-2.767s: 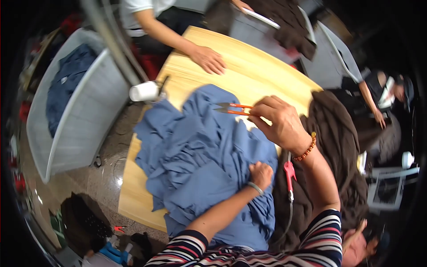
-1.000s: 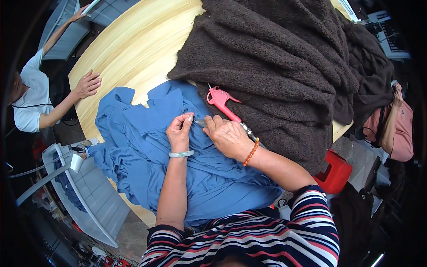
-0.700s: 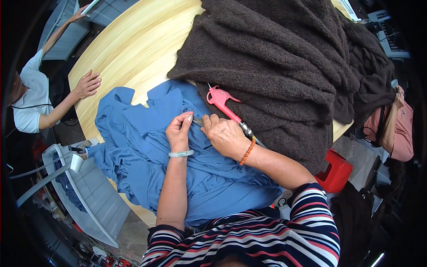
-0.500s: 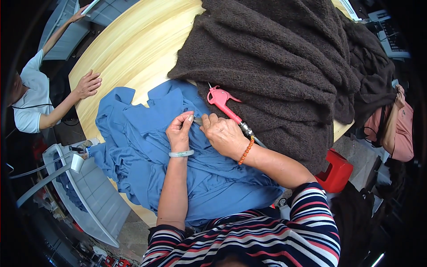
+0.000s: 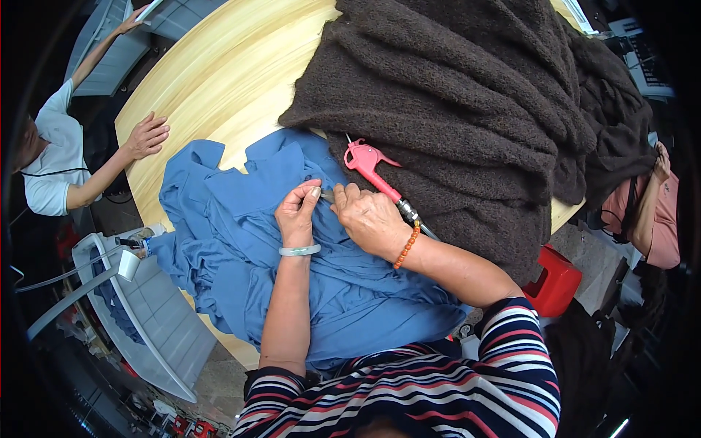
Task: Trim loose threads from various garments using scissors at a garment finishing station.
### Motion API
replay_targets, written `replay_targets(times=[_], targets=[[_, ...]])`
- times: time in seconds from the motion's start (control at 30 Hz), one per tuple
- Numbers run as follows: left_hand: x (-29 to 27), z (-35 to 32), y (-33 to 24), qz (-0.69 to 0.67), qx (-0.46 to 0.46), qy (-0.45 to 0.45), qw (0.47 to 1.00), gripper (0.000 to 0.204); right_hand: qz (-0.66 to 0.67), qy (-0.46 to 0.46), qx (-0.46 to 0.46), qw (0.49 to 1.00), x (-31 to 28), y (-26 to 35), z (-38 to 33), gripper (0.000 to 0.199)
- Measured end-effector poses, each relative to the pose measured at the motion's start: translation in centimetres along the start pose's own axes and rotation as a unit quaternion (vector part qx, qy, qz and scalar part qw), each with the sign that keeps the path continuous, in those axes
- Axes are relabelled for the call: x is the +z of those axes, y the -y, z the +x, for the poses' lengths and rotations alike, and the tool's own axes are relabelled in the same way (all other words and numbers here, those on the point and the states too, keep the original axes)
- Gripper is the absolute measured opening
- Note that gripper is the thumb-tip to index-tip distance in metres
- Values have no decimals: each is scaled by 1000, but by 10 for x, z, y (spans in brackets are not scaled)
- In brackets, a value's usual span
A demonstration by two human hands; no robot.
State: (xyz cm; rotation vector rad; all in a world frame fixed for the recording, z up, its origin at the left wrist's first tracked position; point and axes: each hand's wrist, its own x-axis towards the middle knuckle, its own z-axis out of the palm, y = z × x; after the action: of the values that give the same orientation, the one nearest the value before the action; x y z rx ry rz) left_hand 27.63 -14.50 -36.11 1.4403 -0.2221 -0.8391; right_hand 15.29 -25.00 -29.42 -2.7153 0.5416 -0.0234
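Note:
A blue garment [image 5: 219, 255] with a collar lies crumpled on the wooden table in front of me. My left hand [image 5: 298, 213], with a pale bangle at the wrist, is closed in a pinch on a small part of the garment. Close by on its right, my right hand [image 5: 369, 221], wearing an orange bead bracelet, is closed round a small grey metal tool [image 5: 327, 196]. Only the tip of that tool shows, near my left fingertips; the palm hides the rest. Beyond my right hand lies a pink air blow gun [image 5: 372, 164] with its hose fitting.
Dark brown knit fabric [image 5: 453, 109] covers the table's right side. Bare wood [image 5: 234, 73] shows at the far left. A person in white [image 5: 58, 160] rests a hand there; another in pink [image 5: 661, 219] touches the knit. A grey bin [image 5: 157, 321] and a red stool [image 5: 555, 281] flank me.
The whole picture has shifted slightly. My hands keep almost the same pose at the garment, the right fingers and metal tool moving only a little.

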Motion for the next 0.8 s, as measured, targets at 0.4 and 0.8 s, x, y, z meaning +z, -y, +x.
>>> replay_targets(times=[0.4, 0.8], targets=[[-5, 2, 4, -18, -11, 20, 1000, 11, 10, -11, -11, 1000, -2, 0, 0, 15], [-7, 1, 5, -30, -3, 29, 999, 11, 29, 21, 14, 999, 8, -2, 0, 31]])
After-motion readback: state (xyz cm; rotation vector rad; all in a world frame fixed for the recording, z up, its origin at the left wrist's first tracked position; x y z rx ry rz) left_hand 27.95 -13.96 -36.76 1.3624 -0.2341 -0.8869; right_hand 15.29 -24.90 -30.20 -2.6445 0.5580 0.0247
